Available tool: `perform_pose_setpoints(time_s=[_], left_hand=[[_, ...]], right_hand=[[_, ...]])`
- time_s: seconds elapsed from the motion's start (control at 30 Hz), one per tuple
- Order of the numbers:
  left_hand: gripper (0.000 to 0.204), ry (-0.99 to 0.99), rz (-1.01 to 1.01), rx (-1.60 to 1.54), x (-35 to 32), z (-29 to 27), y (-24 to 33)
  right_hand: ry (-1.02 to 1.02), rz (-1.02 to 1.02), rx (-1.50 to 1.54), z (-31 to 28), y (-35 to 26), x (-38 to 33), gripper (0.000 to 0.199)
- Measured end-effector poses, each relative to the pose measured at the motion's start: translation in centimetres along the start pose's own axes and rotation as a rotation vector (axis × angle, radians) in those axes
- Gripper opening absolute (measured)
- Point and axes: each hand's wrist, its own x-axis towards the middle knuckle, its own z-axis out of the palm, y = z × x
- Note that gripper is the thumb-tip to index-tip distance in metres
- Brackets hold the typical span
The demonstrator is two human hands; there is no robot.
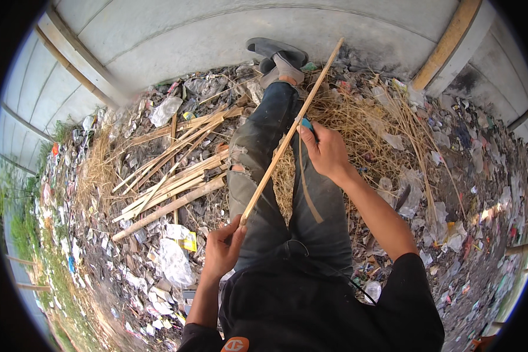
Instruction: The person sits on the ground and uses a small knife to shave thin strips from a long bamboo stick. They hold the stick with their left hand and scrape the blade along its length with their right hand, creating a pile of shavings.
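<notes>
A long, pale bamboo strip (287,141) slants across my legs, from the grey wall at its far end down to my lap. My left hand (224,246) is closed round its near end, thumb against the strip. Farther up, my right hand (327,154) is closed on a small blue tool (306,123) set against the strip's right side. Most of that tool, including any blade, is hidden by the fingers. Below the right hand a thin, flat bamboo shaving (308,196) hangs over my right thigh.
Several split bamboo pieces (182,167) and a thicker bamboo pole (169,209) lie left of my legs. Dry straw (372,129) covers ground to the right. Plastic scraps (175,264) litter the ground. A concrete wall (217,41) with a bamboo post (449,44) stands beyond my feet.
</notes>
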Motion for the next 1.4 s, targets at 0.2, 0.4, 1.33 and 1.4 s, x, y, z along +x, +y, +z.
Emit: perform_pose_setpoints(time_s=[0.2,0.4,1.33,1.4], left_hand=[[0.048,-0.04,-0.047,-0.192,1.6,0.6,0.6],[0.049,-0.043,-0.073,-0.126,0.6,-0.5,-0.4],[0.043,-0.245,-0.057,0.075,-5.0,-10.7,-11.1],[0.043,-0.134,-0.122,-0.005,-5.6,-10.5,-10.7]], right_hand=[[-0.214,-0.323,-0.037,3.5,-4.3,-5.8,0.054],[-0.112,-0.056,-0.042,1.5,-2.4,-1.4,0.054],[0.829,0.651,-0.046,-14.9,22.1,6.2,0.074],[0.735,0.636,-0.089,-14.7,20.9,5.6,0.072]])
